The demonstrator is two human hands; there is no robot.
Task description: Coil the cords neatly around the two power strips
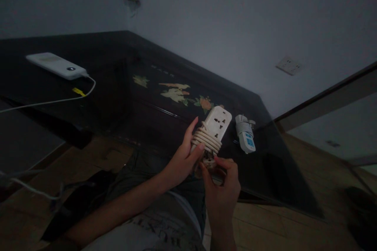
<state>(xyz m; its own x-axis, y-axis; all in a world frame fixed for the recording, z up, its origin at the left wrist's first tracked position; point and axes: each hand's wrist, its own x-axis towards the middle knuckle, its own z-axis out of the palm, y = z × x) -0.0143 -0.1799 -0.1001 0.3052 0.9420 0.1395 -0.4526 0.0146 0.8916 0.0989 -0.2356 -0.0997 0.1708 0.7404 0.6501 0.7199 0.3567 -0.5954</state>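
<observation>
A white power strip (pixel 219 121) with its pale cord (pixel 207 140) wound several times around its middle is held above the table's near edge, tilted up and to the right. My left hand (pixel 188 157) grips it from the left, thumb over the front and fingers behind. At the strip's lower end, the thumb and fingers of my right hand (pixel 222 178) are closed in a pinch; the small part between them is dim and partly covered. A second, smaller power strip (pixel 246 142) with blue socket faces lies on the table to the right, grey cord (pixel 244 126) wrapped around it.
The dark glossy table (pixel 123 106) bears a bird-and-flower picture (pixel 176 93). A white power bank (pixel 57 65) with a white cable (pixel 50 102) and yellow tag (pixel 79 92) lies at the left. Wall sockets (pixel 289 65) are on the wall behind. The room is dim.
</observation>
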